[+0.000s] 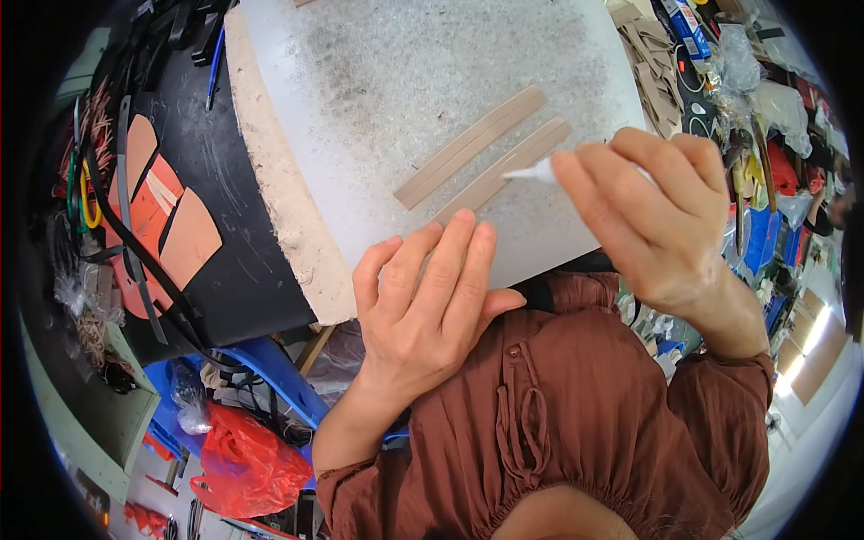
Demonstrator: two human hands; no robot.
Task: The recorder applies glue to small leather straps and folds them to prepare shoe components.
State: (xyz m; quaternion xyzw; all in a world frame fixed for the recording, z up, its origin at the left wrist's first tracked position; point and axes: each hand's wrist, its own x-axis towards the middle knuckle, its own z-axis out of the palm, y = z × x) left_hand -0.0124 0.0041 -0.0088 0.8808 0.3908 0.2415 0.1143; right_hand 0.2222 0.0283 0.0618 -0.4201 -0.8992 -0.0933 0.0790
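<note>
Two light-brown strips, apparently leather, lie side by side at a slant on a pale work board (378, 81). My left hand (423, 306) rests at the near end of the closer strip (513, 166), its fingers stretched out and lying on the strip and board. Farther off, the second strip (472, 144) is untouched. In my right hand (652, 202) is a white squeeze bottle (543, 171) with a thin pointed nozzle. Its tip is at the middle of the closer strip; I cannot tell whether it touches. Most of the bottle is hidden by my fingers.
Left of the board, a black table surface carries peach-coloured cut pieces (191, 238) and long black straps (135, 225). A pile of brown strips (650, 67) lies beyond the right edge. A red plastic bag (247, 463) sits low at the left.
</note>
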